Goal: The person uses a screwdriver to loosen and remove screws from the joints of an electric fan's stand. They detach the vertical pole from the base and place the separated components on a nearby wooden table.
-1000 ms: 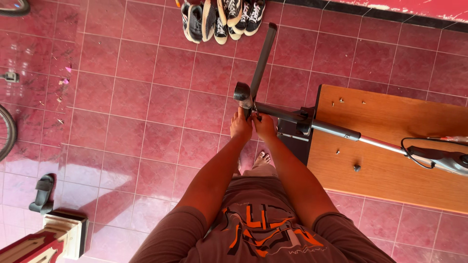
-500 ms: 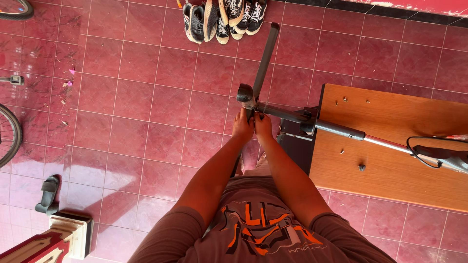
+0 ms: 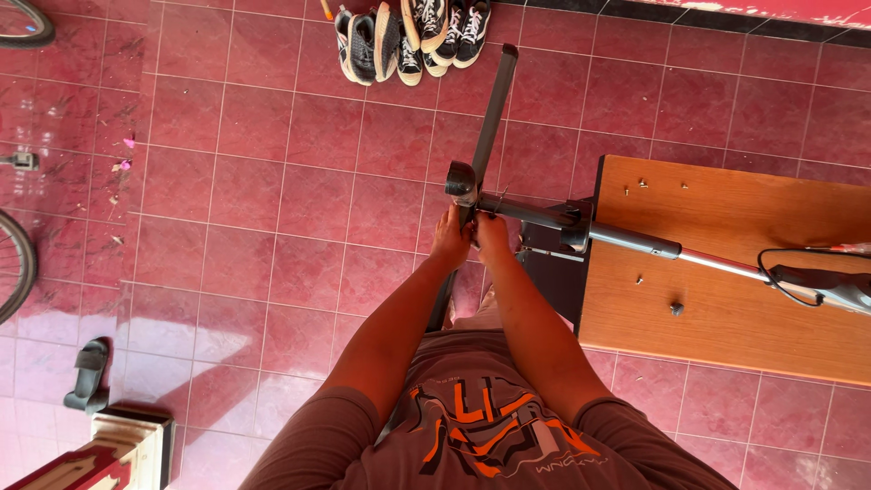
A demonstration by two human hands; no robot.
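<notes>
A black T-shaped metal frame [image 3: 490, 118] stands over the red tiled floor, its long bar running up toward the shoes. A dark tube [image 3: 535, 214] leads right from its joint to a silver rod and a grey handle with a black cable [image 3: 817, 281]. My left hand [image 3: 450, 238] and my right hand [image 3: 493, 234] press close together on the joint just below the round black end cap [image 3: 460, 179]. Both hands have their fingers closed on the joint; what they pinch there is too small to tell.
A wooden table top [image 3: 726, 272] on the right carries several loose screws and a dark knob [image 3: 676, 308]. Pairs of shoes [image 3: 408, 36] line the far wall. A bicycle wheel [image 3: 14, 263], a sandal [image 3: 88, 372] and a painted post [image 3: 100, 454] stand left.
My hands have stayed on the joint, shifting only slightly upward with the frame. The view has drifted a little.
</notes>
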